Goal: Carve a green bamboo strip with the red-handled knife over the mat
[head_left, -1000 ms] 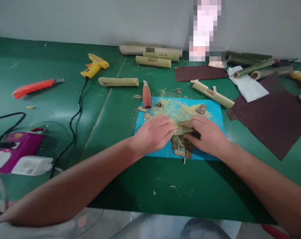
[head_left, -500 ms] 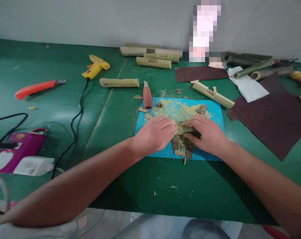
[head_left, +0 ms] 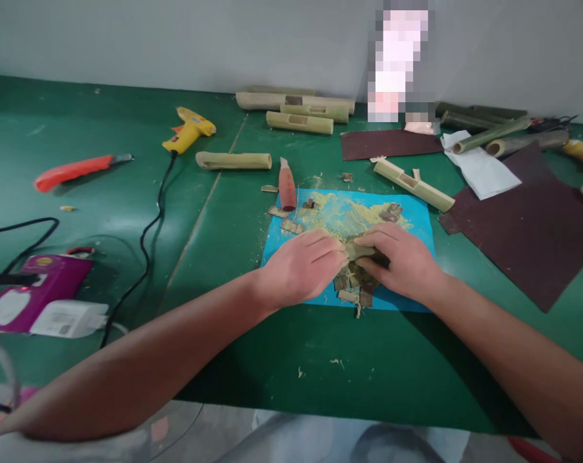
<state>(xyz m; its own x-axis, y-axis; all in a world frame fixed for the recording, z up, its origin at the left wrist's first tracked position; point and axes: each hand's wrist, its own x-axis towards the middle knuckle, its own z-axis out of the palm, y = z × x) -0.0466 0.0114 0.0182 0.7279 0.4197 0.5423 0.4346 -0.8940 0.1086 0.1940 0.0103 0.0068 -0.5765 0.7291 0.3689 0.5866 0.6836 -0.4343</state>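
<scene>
My left hand [head_left: 301, 267] and my right hand [head_left: 401, 260] meet over a blue sheet [head_left: 419, 222], fingers curled round a short bamboo piece [head_left: 356, 251] held between them. Only its middle shows between the fingertips. Under the hands lie several small brown bamboo chips [head_left: 353, 289], and yellowish sawdust [head_left: 342, 215] is spread over the far part of the sheet. A red-handled knife [head_left: 286, 186] lies at the sheet's far left corner.
On the green table [head_left: 103, 193] lie a yellow glue gun [head_left: 189, 128] with black cord, a red utility knife [head_left: 74, 170], several bamboo tubes [head_left: 233, 160], dark sandpaper sheets [head_left: 533, 228], white paper [head_left: 479, 167] and a purple box [head_left: 28, 296] at the left edge.
Both hands have stayed on the bamboo piece; the view has shifted down very slightly, nothing else has moved.
</scene>
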